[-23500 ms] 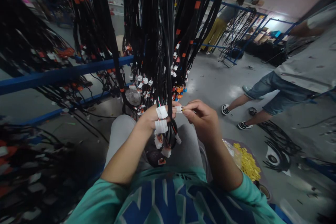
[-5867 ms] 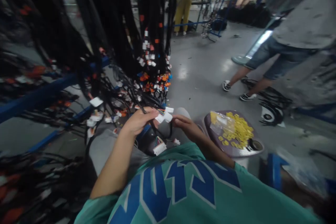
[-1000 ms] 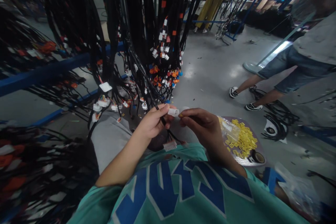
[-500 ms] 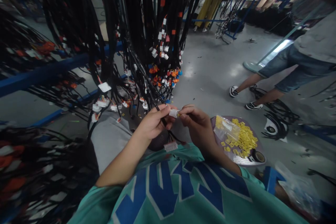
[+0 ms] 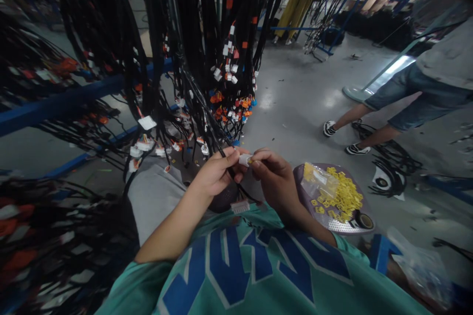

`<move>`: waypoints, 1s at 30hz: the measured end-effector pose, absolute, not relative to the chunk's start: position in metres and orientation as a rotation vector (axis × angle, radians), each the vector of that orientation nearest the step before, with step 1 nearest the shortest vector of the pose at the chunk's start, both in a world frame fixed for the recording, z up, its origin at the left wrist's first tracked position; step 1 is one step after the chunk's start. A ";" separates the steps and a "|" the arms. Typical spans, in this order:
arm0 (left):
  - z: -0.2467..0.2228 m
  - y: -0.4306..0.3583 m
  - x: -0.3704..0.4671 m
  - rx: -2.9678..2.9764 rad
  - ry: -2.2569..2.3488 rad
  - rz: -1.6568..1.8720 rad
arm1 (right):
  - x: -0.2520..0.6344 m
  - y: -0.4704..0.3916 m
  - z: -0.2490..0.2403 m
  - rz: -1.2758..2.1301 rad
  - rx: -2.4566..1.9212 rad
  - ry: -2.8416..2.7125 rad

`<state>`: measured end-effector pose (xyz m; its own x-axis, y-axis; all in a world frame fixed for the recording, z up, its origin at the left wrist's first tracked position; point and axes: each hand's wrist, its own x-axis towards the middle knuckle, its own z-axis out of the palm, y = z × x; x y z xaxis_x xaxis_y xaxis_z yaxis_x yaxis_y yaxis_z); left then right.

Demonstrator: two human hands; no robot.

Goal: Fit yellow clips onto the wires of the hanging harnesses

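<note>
My feed: left hand [image 5: 217,172] partly hides white connector [image 5: 244,159]; yellow bit [image 5: 250,161] at right hand [image 5: 278,179] too small for me to resolve. Right edge crops co-worker [image 5: 424,92].

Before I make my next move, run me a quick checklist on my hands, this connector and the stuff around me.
1. White connector gripped by the left hand: ok.
2. Small yellow piece in the fingers of the right hand, at the connector's end: ok.
3. Yellow piece fully inside the connector: cannot tell, the fingers cover too much.
4. A hand free: not ok, both are occupied.
5. More yellow pieces in view: ok, a pile lies on the purple tray to the right.
6. Nearby person's shoes apart from the tray: ok.
</note>
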<state>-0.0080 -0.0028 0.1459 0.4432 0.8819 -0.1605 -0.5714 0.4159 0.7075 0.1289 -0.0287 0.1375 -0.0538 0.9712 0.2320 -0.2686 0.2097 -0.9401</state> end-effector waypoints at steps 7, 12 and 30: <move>0.147 -0.005 -0.006 0.648 0.593 0.999 | 0.127 -0.029 0.138 1.195 -0.790 -1.164; 0.146 -0.005 -0.006 0.706 0.607 1.001 | 0.130 -0.028 0.142 1.367 -0.773 -1.122; 0.139 -0.009 0.004 0.813 0.791 1.148 | 0.134 -0.021 0.132 1.333 -0.875 -1.159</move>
<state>0.0040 -0.0091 0.1386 0.2220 0.9681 -0.1159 -0.4530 0.2077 0.8670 0.1336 -0.0212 0.1319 -0.1159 0.9855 0.1239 -0.2601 0.0903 -0.9614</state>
